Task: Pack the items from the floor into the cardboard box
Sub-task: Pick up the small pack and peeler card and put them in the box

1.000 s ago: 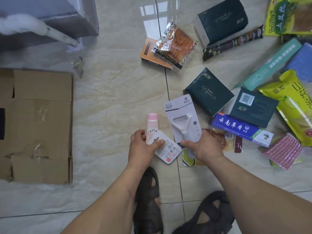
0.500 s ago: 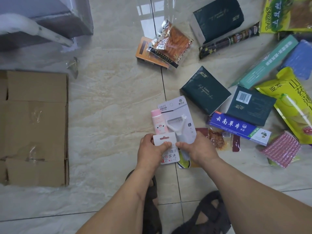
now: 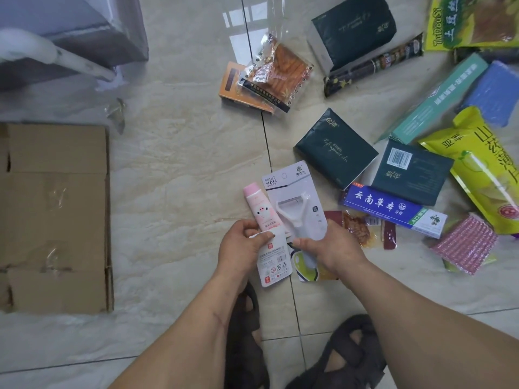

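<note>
Packing barely begun: nearly everything is on the floor (image 3: 174,175).
Your left hand (image 3: 241,248) grips the pink tube (image 3: 264,214), your right hand (image 3: 331,248) the carded fruit peeler (image 3: 295,200); the cardboard box (image 3: 56,217) looks shut.

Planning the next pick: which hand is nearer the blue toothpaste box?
Right. The right hand holds the peeler card just left of the blue toothpaste box; the left hand sits farther left.
</note>
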